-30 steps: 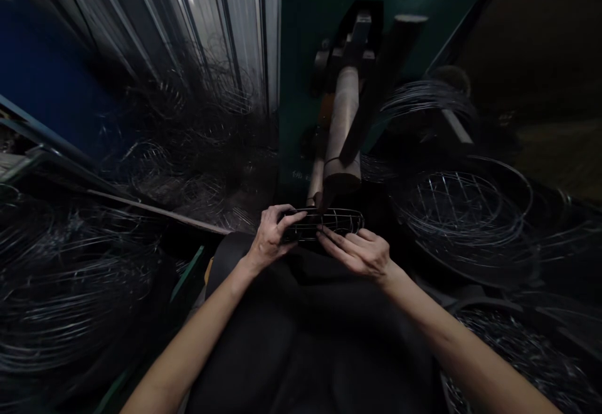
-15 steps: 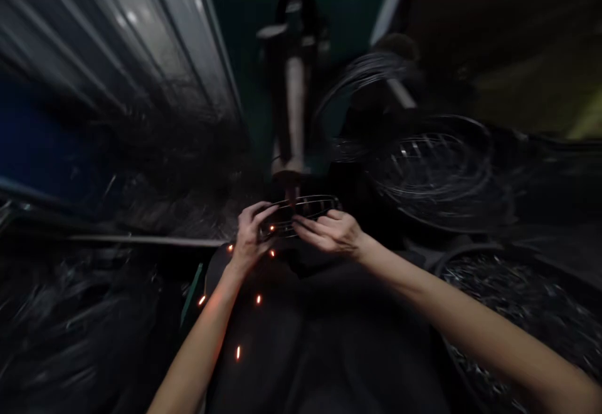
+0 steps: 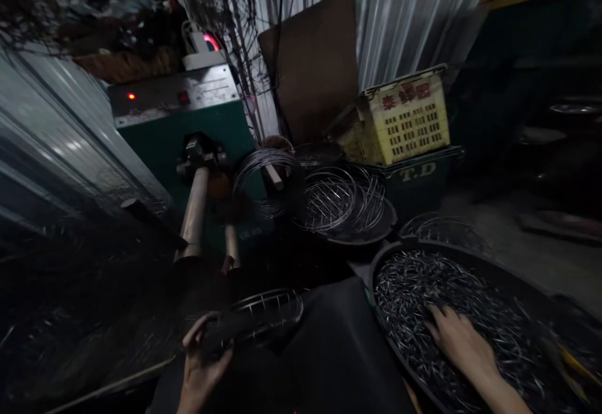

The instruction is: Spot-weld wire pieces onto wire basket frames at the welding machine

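My left hand point(image 3: 203, 357) is closed on the near left side of a round wire frame point(image 3: 268, 304). Two thin rings joined by short cross wires make up this frame. It rests low over dark cloth point(image 3: 343, 351) on my lap, its left part lost in shadow. Out to the right, my right hand point(image 3: 461, 342) reaches palm down into a wide black basin, its fingertips touching a heap of short metal rods point(image 3: 423, 288). Thumb and fingers are apart there, and no rod shows between them. The tips are partly hidden among the rods.
Ahead stands a green machine point(image 3: 188, 125) with a thick metal arm point(image 3: 195, 207) and a lower arm point(image 3: 231, 244). More wire rings point(image 3: 329, 201) lie in a dark pan point(image 3: 385, 222). Behind are a yellow crate point(image 3: 414, 128) and a brown board point(image 3: 315, 63). The black basin's rim point(image 3: 376, 270) stands beside my right leg.
My right hand has left the wire frame and moved right, into the basin of rods. My left hand keeps the frame, now lower and away from the machine's arm. The orange sparks are gone; the view has swung right.
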### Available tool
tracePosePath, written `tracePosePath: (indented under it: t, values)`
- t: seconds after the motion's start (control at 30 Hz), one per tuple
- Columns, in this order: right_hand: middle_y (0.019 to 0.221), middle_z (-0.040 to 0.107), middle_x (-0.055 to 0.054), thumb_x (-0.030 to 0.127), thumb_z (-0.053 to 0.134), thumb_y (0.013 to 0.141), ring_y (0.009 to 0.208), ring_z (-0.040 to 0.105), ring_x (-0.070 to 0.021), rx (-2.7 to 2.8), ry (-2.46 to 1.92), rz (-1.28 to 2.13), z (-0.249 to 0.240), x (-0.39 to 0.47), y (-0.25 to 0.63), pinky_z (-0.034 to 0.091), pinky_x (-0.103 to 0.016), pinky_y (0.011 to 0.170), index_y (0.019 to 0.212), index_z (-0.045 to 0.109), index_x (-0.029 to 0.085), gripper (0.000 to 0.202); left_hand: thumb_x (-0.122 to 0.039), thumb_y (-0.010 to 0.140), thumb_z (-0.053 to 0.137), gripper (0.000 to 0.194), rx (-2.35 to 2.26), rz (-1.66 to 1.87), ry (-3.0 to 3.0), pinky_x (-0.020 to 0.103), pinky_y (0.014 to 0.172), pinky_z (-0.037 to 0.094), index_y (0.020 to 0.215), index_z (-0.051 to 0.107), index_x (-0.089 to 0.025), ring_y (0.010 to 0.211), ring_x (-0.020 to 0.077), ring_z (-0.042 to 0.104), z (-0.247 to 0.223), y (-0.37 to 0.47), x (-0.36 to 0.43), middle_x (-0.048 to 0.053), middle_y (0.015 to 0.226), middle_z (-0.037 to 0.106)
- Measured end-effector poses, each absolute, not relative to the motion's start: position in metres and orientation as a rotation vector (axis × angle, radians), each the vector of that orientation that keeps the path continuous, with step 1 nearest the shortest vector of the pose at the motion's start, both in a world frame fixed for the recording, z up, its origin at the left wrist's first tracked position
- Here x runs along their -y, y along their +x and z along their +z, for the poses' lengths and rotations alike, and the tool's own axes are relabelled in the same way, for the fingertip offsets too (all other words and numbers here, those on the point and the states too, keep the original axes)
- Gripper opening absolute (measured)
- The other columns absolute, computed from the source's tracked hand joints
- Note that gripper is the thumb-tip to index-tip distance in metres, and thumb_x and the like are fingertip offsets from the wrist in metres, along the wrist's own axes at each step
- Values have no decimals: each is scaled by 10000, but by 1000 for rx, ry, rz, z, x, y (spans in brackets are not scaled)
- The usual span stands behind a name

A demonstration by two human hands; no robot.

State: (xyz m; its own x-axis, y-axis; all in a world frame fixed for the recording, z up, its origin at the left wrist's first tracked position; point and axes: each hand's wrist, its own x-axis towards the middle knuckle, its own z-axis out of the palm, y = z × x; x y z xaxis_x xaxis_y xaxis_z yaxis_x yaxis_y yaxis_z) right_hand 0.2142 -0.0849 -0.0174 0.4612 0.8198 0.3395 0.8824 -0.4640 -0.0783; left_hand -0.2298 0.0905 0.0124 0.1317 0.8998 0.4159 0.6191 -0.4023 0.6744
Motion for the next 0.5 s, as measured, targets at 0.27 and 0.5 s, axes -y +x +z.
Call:
tracePosePath:
  t: [0.27, 0.5]
  values:
    - [714, 643, -96, 156, 399, 801, 725, 621, -241, 1477, -2488, -285, -82, 93, 229, 503, -350, 658, 801, 668, 240, 282, -399, 661, 698, 621, -1411, 1198, 1961, 498, 903, 532, 1196, 400, -297, 1041, 287, 618, -28, -245, -79, 66, 1154, 565]
    - [839, 648, -121, 88, 381, 819, 774, 620, -225, 1522, -2515, -347, -97, 85, 242, 479, -308, 622, 935, 683, 179, 337, -494, 676, 671, 526, -1542, 1140, 1933, 451, 833, 569, 1134, 539, -272, 946, 278, 650, 12, -248, -62, 44, 1038, 632]
